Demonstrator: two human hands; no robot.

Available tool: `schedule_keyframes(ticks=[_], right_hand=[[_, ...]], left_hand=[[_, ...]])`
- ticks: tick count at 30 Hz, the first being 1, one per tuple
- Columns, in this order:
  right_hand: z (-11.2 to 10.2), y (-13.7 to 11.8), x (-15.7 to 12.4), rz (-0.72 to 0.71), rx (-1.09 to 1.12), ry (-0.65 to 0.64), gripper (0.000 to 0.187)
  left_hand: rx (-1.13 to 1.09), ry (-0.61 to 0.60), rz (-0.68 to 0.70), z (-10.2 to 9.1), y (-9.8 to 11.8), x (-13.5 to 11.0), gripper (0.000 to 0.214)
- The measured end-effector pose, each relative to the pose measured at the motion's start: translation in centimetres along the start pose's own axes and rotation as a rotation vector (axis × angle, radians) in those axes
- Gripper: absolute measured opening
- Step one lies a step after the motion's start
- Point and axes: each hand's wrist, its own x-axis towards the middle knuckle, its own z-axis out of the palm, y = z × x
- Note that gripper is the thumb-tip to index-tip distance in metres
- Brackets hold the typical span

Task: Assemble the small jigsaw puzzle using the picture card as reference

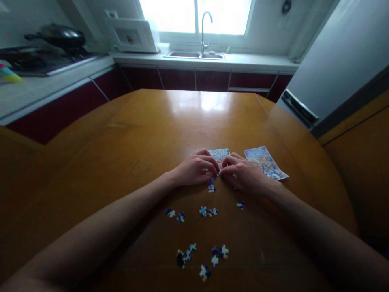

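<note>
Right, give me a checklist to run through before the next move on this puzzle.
1. Hands in position: ok; left hand and right hand meet at the puzzle.
2. Puzzle fully visible: not ok; the hands cover part of it.
3. Piece between the fingertips: cannot tell; too small and partly hidden.
4. Picture sheet in sight: ok; it lies beyond the right wrist, mostly uncovered.
5. Loose pieces on the table: ok; small scattered groups lie on the near side of the puzzle.
</note>
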Motion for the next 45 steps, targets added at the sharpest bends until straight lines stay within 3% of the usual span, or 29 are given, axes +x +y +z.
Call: schedule_keyframes(ticks=[6,18,25,37,45], right_hand=[[0.2,1.2,-0.3,0.145,0.008,0.149,0.033],[0.1,0.4,-0.2,0.095,-0.031,0.037,0.030],[0.1,1.4,-0.3,0.246,0.044,0.304,0.032],[0.2,-0.3,-0.6,0.145,0.001,0.073,0.028],[0.0,-0.8,-0.6,0.168,-0.044,0.024,0.025]], left_hand=[[0.052,0.031,-0.022,-0.2,0.2,-0.1,0.016],[0.108,-0.022,-0.038,0.1,0.0,-0.3,0.019],[0.098,-0.011,-0.037,-0.1,0.2,-0.3,0.026],[0.109,-0.045,-0.064,0.0,0.2,-0.2,0.029],[0.112,-0.046,-0.058,0.0,0.1,-0.2,0.028]])
